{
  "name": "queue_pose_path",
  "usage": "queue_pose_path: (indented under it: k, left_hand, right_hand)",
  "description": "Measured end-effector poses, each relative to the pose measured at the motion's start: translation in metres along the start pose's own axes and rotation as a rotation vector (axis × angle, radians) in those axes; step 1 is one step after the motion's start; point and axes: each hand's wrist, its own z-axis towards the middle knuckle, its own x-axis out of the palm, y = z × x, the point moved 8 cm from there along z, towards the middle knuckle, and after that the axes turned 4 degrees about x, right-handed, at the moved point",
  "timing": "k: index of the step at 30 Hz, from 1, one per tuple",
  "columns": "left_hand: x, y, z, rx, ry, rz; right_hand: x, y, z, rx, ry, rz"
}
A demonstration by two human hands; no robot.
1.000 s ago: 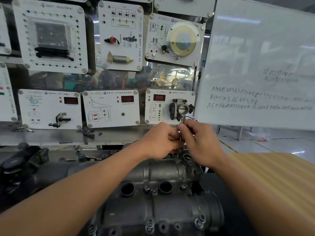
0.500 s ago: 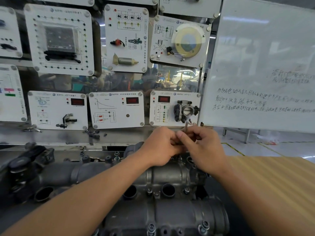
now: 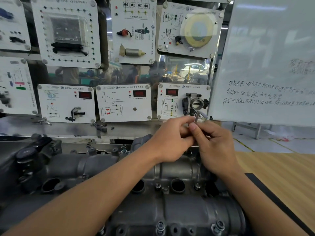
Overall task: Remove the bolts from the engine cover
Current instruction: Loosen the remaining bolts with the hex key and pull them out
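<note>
Fingers (image 3: pixel 193 128) of the right hand (image 3: pixel 216 145) and of the left hand (image 3: pixel 170 138) are curled in tight and meet, pinching a slim metal piece (image 3: pixel 196 117) whose grey tip stands up above them. The hands are right of the frame's centre, raised above the far end of the engine cover (image 3: pixel 179 169), the grey casting that fills the lower half of the frame.

By my reading the job is far from finished. Two bolts (image 3: pixel 160 225) sit in their holes along the cover's bottom edge, one of them at (image 3: pixel 219 224), and smaller heads show either side of the round opening (image 3: pixel 177 185) in the middle. Each of these has to come out.

The slim piece may be a freed bolt or the shaft of a tool; too little of it clears the fingers to tell. The hands cover the cover's far right corner, so any bolt hole there is hidden. The forearms cross the casting's middle and lower left, and the bottom edge of the frame cuts off its near side. The wooden table (image 3: pixel 281 176) at lower right shows no loose bolts on the part in view.
</note>
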Motion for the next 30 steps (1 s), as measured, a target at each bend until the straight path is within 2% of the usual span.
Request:
queue_pose_path:
  k: [3, 6, 11, 17, 23, 25, 30]
  left_hand:
    - [-0.003, 0.002, 0.000, -0.010, -0.006, 0.018]
    - [-0.005, 0.005, 0.000, -0.030, -0.028, 0.003]
    - [-0.003, 0.003, 0.002, 0.004, -0.064, 0.093]
    - [-0.006, 0.001, 0.004, 0.005, -0.133, 0.063]
    - [-0.013, 0.004, 0.006, 0.003, -0.203, 0.155]
    - [-0.012, 0.005, 0.006, -0.004, -0.177, 0.157]
    - [-0.005, 0.004, 0.005, -0.019, 0.029, 0.100]
  right_hand:
    - [0.004, 0.002, 0.002, -0.056, 0.040, -0.082]
    - [0.005, -0.001, 0.002, -0.038, 0.050, -0.113]
    - [-0.005, -0.008, 0.001, 0.036, -0.060, -0.028]
    - [-0.017, -0.008, 0.002, 0.075, -0.211, 0.139]
    - [-0.008, -0.011, 0.007, 0.077, -0.103, 0.045]
    - [-0.006, -0.010, 0.006, 0.051, -0.061, 0.008]
    - [-0.003, -0.007, 0.006, 0.002, -0.001, -0.046]
